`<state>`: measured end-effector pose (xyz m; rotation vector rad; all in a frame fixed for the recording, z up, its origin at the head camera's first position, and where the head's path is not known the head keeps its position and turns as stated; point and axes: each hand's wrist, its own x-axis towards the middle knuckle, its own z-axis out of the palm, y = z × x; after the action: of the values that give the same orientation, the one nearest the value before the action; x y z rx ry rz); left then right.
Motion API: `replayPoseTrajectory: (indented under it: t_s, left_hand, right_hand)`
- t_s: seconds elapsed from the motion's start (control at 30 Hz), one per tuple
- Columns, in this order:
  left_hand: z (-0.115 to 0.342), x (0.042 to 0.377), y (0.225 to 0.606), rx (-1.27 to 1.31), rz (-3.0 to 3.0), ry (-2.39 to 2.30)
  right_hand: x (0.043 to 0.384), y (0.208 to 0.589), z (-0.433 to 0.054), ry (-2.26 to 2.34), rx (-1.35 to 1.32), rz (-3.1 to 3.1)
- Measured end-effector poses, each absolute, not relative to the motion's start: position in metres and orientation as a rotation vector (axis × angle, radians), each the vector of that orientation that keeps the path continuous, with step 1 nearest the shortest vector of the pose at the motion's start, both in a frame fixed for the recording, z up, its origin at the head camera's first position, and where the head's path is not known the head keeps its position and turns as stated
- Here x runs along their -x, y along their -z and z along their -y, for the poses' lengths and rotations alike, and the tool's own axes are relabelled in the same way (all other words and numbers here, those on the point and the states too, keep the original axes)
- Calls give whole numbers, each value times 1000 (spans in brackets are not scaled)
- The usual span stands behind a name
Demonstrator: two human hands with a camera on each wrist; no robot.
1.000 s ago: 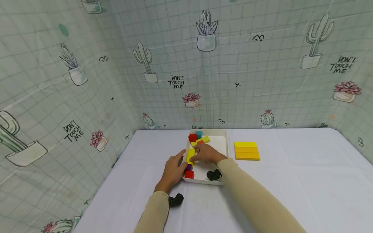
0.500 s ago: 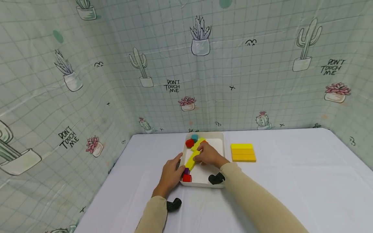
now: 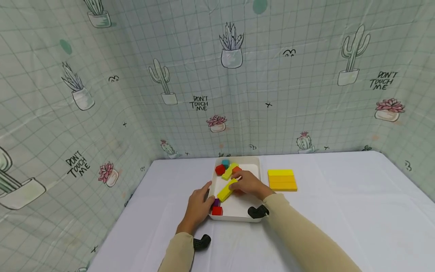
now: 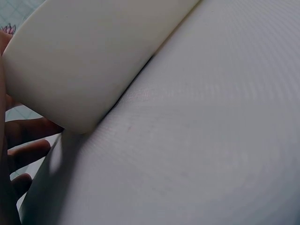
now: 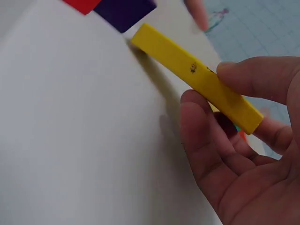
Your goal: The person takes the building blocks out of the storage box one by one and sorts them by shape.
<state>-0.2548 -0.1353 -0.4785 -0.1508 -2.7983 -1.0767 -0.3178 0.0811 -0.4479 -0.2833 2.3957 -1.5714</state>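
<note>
My right hand [image 3: 251, 184] pinches a long yellow block [image 3: 225, 192] between thumb and fingers. In the right wrist view the yellow block [image 5: 187, 70] slants over the white tray floor, casting a shadow. My left hand [image 3: 197, 207] holds the left wall of the white tray [image 3: 238, 219], thumb over the rim and fingers along the outside. The left wrist view has the outside of the tray [image 4: 93, 56] with fingers [image 4: 30, 154] by its corner. Close to the left thumb lie a purple block [image 3: 216, 203] and a red block [image 3: 217, 211].
Toward the tray's far end are a red block [image 3: 220, 170], a teal block [image 3: 225, 163], another yellow block [image 3: 229, 172] and an orange block [image 3: 236, 170]. Yellow bars [image 3: 282, 180] lie side by side right of the tray. A patterned cloth [image 3: 190, 124] hangs behind the table.
The right hand has drawn the yellow block away from the tray's left wall toward the right and turned it aslant. The left hand stays at the wall. The head view has shifted slightly.
</note>
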Motion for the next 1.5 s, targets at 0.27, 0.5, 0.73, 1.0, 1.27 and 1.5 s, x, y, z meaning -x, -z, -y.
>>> replayPoseTrajectory:
  t_s: [0.27, 0.5, 0.73, 1.0, 1.27, 1.5]
  left_hand:
    - [133, 251, 479, 156, 2791, 1085]
    - [133, 253, 478, 154, 2781, 1081]
    - [134, 251, 484, 124, 2782, 1096]
    - [132, 252, 483, 141, 2771, 1091]
    - [132, 254, 482, 136, 2771, 1104]
    - [132, 252, 482, 128, 2769, 1121]
  right_hand:
    - [304, 433, -93, 1816, 275, -2250]
    - [289, 431, -105, 1952, 241, -2218]
    - [271, 440, -115, 2058, 126, -2202]
    - [265, 441, -131, 2152, 116, -2191]
    - [264, 440, -153, 2249, 57, -2166]
    - [256, 443, -181, 2289, 27, -2197]
